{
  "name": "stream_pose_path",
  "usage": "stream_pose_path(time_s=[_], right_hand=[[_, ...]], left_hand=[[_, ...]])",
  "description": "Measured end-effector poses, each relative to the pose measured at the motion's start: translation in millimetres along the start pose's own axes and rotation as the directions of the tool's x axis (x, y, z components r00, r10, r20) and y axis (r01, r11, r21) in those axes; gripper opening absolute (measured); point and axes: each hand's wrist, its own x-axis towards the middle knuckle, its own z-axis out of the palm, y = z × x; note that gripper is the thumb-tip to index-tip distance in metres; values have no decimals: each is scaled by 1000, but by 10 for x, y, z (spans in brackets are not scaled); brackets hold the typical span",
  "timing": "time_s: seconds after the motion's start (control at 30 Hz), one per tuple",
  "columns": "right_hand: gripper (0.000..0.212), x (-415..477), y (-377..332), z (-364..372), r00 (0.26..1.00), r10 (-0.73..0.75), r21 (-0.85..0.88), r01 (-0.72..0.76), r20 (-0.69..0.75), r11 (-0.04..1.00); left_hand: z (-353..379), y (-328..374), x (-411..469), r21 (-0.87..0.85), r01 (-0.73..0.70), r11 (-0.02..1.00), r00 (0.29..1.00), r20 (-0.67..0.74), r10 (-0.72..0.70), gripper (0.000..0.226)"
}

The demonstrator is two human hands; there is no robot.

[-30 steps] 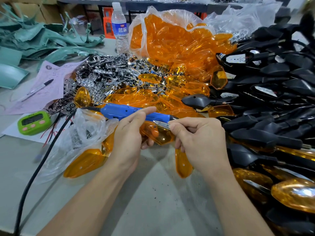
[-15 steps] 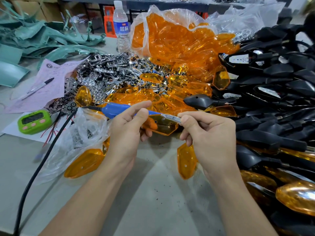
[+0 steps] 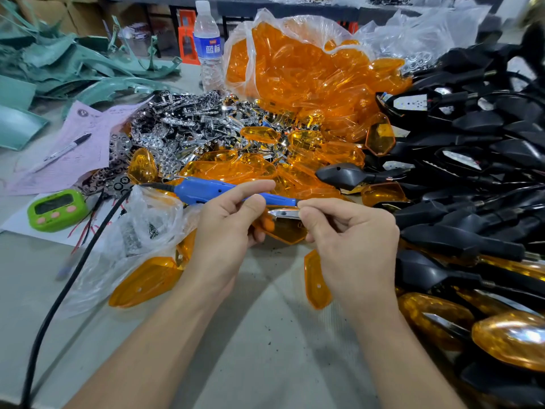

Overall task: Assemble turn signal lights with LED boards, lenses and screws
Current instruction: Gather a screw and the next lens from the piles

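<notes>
My left hand [image 3: 224,240] grips an orange lens [image 3: 287,231] just above the table, fingers curled under it. My right hand [image 3: 351,246] pinches a narrow chrome reflector [image 3: 284,214] with thumb and forefinger, and the reflector lies against the lens's upper edge. A blue corded power tool [image 3: 203,190] lies right behind my left fingers; I cannot tell whether they touch it. Loose orange lenses [image 3: 315,281] rest on the table beside my wrists.
A plastic bag of orange lenses [image 3: 295,60] stands behind a heap of chrome reflectors [image 3: 182,125]. Black housings [image 3: 472,172] fill the right side, with finished lights [image 3: 507,338] near the front. A bag of screws [image 3: 141,228], a green timer [image 3: 56,209] and a water bottle [image 3: 208,45] are on the left.
The lens has tilted in my left hand so its flat side shows. My right hand lifted the chrome reflector slightly, then set it back against the lens.
</notes>
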Motion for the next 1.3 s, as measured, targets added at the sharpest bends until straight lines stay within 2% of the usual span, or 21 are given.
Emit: stream_pose_path(time_s=[0.23, 0.43, 0.5, 0.57, 0.63, 0.83, 1.03, 1.13, 1.2, 1.27, 1.3], right_hand=[[14, -9, 9, 26, 1000, -11, -33, 12, 8, 999], [11, -52, 8, 117, 1000, 8, -45, -7, 18, 999], [10, -65, 18, 137, 1000, 1, -71, -1, 6, 997], [9, -75, 22, 146, 1000, -8, -124, 8, 2, 992], [9, -69, 35, 147, 1000, 24, -135, -21, 20, 991], [9, -61, 56, 129, 988, 125, -110, -115, 87, 987], [8, -64, 63, 145, 986, 144, -125, -133, 82, 983], [15, -47, 59, 129, 981, 169, -46, -165, 99, 985], [23, -23, 65, 119, 962, 252, 71, -260, 108, 963], [16, 2, 48, 119, 900, 401, 215, -431, 172, 876], [20, 14, 43, 116, 856, 465, 292, -515, 226, 806]], left_hand=[[5, -17, 5, -77, 125, 989, 991, -32, -128, 35], [96, -45, -42, -135, 174, 975, 984, 65, -167, 22], [84, -60, -26, -46, 126, 991, 991, 41, -124, 26], [64, -91, -6, 149, 71, 986, 997, 7, -73, 26], [51, -109, -2, 200, 52, 978, 998, 8, -55, 24], [1, -84, -5, 27, 147, 989, 989, 11, -148, 14], [11, -92, 11, -39, 189, 981, 982, 12, -189, 25], [12, -108, 29, -43, 127, 991, 992, 6, -127, 31], [16, -106, 40, -52, 67, 996, 998, 5, -66, 29], [4, -97, 48, -50, 12, 999, 1000, 7, -12, 28], [-6, -94, 50, -41, -14, 999, 1000, 16, 14, 30]])
